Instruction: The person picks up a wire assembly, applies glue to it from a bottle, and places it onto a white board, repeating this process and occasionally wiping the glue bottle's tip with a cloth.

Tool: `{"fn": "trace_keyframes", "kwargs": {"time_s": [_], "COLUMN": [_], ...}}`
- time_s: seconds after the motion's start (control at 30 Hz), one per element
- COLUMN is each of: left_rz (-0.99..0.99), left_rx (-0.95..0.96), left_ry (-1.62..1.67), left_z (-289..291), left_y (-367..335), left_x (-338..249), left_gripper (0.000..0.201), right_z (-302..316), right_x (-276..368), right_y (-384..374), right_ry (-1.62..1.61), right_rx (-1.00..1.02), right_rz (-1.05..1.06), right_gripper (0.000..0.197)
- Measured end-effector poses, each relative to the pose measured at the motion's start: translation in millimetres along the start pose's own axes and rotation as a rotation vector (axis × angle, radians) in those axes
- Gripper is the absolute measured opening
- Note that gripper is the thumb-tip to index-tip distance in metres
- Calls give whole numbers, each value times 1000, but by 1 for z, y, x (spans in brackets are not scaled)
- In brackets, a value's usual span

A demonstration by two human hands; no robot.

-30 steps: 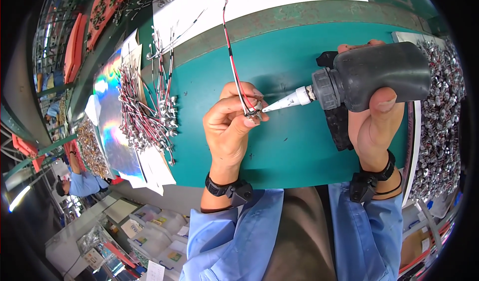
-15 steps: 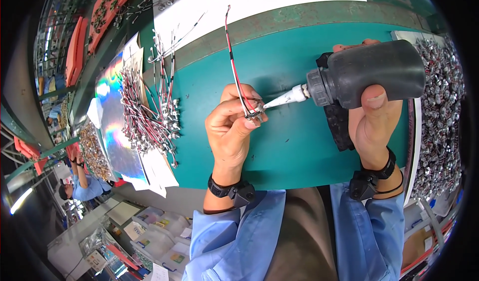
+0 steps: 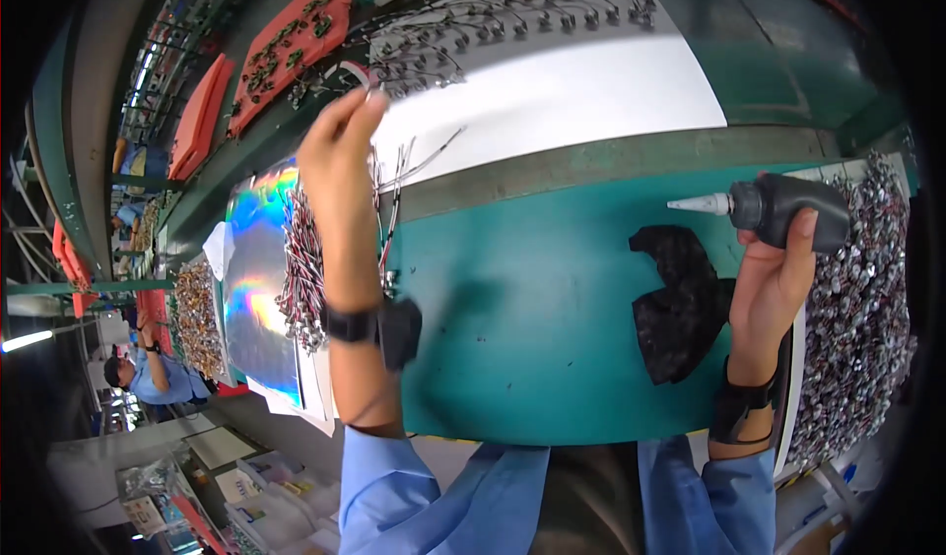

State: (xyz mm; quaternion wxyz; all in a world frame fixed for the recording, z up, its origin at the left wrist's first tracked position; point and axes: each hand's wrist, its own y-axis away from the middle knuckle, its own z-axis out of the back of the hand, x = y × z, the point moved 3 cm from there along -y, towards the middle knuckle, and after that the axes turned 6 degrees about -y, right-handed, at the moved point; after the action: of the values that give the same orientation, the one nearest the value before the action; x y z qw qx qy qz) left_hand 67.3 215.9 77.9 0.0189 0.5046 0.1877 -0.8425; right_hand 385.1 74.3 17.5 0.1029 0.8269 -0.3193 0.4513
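My left hand is stretched forward over the near edge of the white sheet, with thumb and fingers pinched on a small wired part. Its red and white wires curve above the fingertips; the rest is hidden or blurred. In my right hand is a dark squeeze bottle, lying sideways with its white tapered nozzle pointing left. Below the bottle, a crumpled black cloth lies on the green mat. Similar wired parts stand in rows on the sheet.
A bundle of wired parts lies on shiny silver sheeting at the left. Many small metallic pieces fill a tray at the right. Orange trays stand far left. Another person is at work in the left background.
My left hand has carried the wired part from the nozzle tip forward and left to the white sheet. The bottle has moved right and away from it. The view has shifted, showing more of the sheet.
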Motion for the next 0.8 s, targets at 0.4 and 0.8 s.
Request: {"fn": "trace_keyframes", "kwargs": {"time_s": [0.4,0.8], "left_rz": [-45,-194], "left_rx": [95,36], "left_ry": [-738,-646], "left_z": [-144,-79], "left_y": [-122,-77], "left_x": [98,69], "left_gripper": [21,22], "right_z": [-10,-6], "right_x": [-14,-5], "right_y": [-39,-17], "right_ry": [33,45], "right_rx": [-32,-23], "right_rz": [-12,-42], "right_gripper": [35,34]}}
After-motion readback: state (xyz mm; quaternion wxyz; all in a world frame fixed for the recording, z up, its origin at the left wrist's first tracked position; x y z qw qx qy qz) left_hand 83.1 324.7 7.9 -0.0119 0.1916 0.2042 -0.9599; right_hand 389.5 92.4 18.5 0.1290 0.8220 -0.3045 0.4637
